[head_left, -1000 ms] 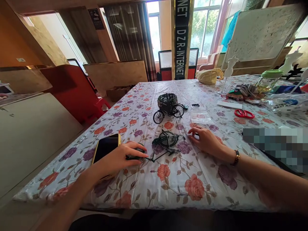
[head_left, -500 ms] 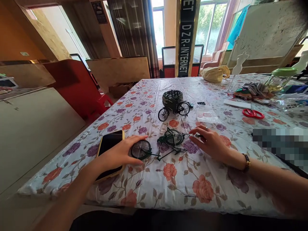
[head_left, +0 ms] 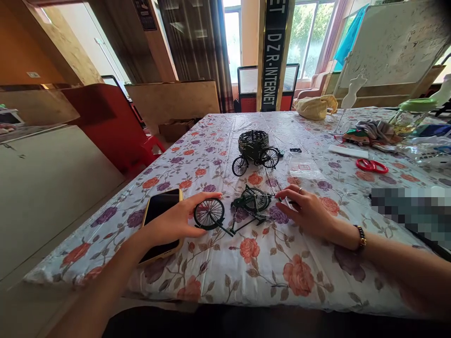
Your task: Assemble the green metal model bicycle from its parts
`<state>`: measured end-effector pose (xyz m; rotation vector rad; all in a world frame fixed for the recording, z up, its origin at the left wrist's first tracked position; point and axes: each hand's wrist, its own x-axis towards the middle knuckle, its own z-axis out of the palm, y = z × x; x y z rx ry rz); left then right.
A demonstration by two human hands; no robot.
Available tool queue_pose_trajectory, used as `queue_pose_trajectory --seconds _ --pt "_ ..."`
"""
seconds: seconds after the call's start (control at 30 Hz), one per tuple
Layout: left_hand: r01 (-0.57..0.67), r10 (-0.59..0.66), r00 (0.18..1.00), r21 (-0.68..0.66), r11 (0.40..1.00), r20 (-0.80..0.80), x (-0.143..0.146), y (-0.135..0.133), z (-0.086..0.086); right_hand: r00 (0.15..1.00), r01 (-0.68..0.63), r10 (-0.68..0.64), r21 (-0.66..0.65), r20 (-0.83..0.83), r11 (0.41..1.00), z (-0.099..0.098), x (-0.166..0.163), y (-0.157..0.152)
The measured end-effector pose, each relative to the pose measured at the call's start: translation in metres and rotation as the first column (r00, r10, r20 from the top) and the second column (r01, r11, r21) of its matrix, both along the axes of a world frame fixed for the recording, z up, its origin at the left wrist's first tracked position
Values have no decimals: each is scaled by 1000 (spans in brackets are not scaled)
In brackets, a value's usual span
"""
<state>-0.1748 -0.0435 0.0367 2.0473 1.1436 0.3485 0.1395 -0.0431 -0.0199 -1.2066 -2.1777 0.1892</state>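
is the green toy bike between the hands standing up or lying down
Lying on its side: the toy bike has its wheels flat on the tablecloth, with the left hand beside one wheel.

Two slender bare hands, left hand (head_left: 174, 220) and right hand (head_left: 306, 211), with long fingers and short nails. Bare forearms (head_left: 398, 263) narrowing toward the wrists. On one finger of the right hand, a thin silver-coloured ring (head_left: 299, 190). Around the right wrist, a bracelet (head_left: 360, 237) of dark beads with gold-coloured accents. Along the bottom edge, dark clothing (head_left: 225, 326), too shadowed for detail.
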Motion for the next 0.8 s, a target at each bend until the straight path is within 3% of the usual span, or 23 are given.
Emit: queue_pose_trajectory --seconds 0.2,0.47,0.67,0.8 --pt "-1 1 1000 -8 1000 20 -1 1 -7 992 -107 106 10 74 994 2 -10 -9" --pt "51 -49 996 34 998 -71 4 -5 -1 882 -256 207 61 424 965 13 -47 -13" --pt "74 -72 991 10 997 -111 -1 -4 4 836 -318 225 106 501 942 17 -57 -6" --pt "78 -78 997 -69 995 6 -3 -4 6 829 -339 218 152 515 928 23 -53 -1"
